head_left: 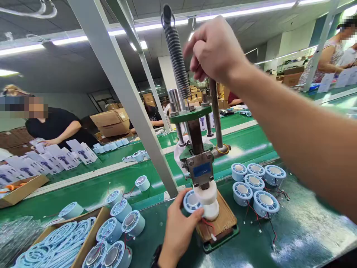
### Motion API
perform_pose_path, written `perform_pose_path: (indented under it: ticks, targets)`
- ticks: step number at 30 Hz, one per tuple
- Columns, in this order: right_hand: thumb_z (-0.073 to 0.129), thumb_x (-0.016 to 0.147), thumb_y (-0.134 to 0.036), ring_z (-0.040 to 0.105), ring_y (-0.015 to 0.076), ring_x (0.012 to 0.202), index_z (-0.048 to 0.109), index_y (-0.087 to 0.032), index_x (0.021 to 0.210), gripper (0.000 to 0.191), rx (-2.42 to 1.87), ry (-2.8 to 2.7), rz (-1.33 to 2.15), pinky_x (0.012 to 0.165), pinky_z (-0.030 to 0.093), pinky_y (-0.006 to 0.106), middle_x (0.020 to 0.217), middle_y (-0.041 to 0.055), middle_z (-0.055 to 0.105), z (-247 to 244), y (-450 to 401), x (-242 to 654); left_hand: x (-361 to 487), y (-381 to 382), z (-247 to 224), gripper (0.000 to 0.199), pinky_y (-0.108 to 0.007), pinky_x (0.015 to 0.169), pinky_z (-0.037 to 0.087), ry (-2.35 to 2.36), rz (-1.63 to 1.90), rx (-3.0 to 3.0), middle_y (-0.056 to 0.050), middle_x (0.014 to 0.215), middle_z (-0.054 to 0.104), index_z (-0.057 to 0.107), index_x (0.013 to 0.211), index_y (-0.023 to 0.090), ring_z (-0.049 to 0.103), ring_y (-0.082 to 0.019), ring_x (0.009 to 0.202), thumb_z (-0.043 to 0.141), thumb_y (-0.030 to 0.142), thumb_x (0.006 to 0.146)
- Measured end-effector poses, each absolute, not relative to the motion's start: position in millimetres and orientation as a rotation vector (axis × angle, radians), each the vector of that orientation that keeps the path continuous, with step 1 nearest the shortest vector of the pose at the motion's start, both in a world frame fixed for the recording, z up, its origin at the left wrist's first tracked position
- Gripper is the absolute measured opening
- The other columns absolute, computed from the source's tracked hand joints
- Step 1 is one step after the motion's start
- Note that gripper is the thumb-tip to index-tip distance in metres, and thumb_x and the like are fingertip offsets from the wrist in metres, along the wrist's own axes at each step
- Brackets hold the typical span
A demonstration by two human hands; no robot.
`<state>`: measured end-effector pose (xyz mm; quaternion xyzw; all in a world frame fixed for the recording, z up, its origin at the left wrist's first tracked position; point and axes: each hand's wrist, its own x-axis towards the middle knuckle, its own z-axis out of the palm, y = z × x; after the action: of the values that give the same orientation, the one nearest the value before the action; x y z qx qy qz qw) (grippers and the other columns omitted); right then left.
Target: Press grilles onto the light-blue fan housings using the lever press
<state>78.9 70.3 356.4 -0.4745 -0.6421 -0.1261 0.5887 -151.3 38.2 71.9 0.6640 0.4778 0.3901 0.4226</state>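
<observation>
My left hand point(181, 223) grips a light blue round motor housing point(192, 201) between thumb and fingers. It is held at the white round blocks point(205, 193) of a hand press point(199, 160), over a wooden base point(220, 223). Red and dark wires with a small white plug trail from it onto the wood. Up at the top of the press lever point(216, 115), my right hand point(216, 50) is curled round the rod, whose upper end it hides. A coil spring point(177, 56) stands to the left of that hand.
Several similar housings with wires point(253, 182) stand right of the press, more point(122, 223) at the left. A carton of blue rings point(58, 242) lies front left. A metal post point(125, 93) rises beside the press. Co-workers point(55, 126) sit across the green conveyor point(156, 167), near white boxes point(64, 156).
</observation>
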Motion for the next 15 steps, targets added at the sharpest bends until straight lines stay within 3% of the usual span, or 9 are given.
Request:
perform_pose_path:
  ticks: [2, 4, 10, 15]
  targets:
    - [0.033, 0.082, -0.006, 0.055, 0.0004, 0.052, 0.069, 0.004, 0.093, 0.039, -1.082, -1.495, -0.299, 0.053, 0.038, 0.015, 0.069, 0.0034, 0.064, 351, 88, 76, -131, 43, 68, 0.055, -0.035, 0.094, 0.048, 1.033, 0.963, 1.631, -0.008, 0.114, 0.069, 0.06, 0.116, 0.017, 0.063, -0.024, 0.103, 0.076, 0.028, 0.064]
    - [0.031, 0.081, -0.013, 0.056, 0.0022, 0.054, 0.07, 0.005, 0.089, 0.043, -1.062, -1.459, -0.315, 0.052, 0.035, 0.017, 0.065, 0.0037, 0.061, 343, 95, 75, -119, 44, 60, 0.05, -0.034, 0.093, 0.049, 0.938, 0.93, 1.615, -0.008, 0.11, 0.071, 0.063, 0.112, 0.016, 0.063, -0.023, 0.1, 0.075, 0.023, 0.064]
    - [0.023, 0.08, -0.036, 0.065, 0.015, 0.073, 0.067, 0.011, 0.095, 0.066, -1.085, -1.402, -0.271, 0.053, 0.035, 0.027, 0.07, 0.008, 0.061, 343, 84, 76, -117, 38, 42, 0.05, -0.035, 0.094, 0.047, 0.907, 0.963, 1.651, -0.007, 0.113, 0.069, 0.061, 0.118, 0.018, 0.061, -0.024, 0.103, 0.075, 0.032, 0.071]
    - [0.0, 0.085, -0.039, 0.064, 0.0191, 0.089, 0.06, 0.008, 0.111, 0.081, -1.094, -1.494, -0.336, 0.059, 0.037, 0.026, 0.091, 0.004, 0.062, 326, 52, 88, -142, 17, 43, 0.075, -0.039, 0.111, 0.037, 0.986, 0.892, 1.694, -0.009, 0.138, 0.055, 0.041, 0.141, 0.023, 0.051, -0.026, 0.127, 0.071, 0.028, 0.073]
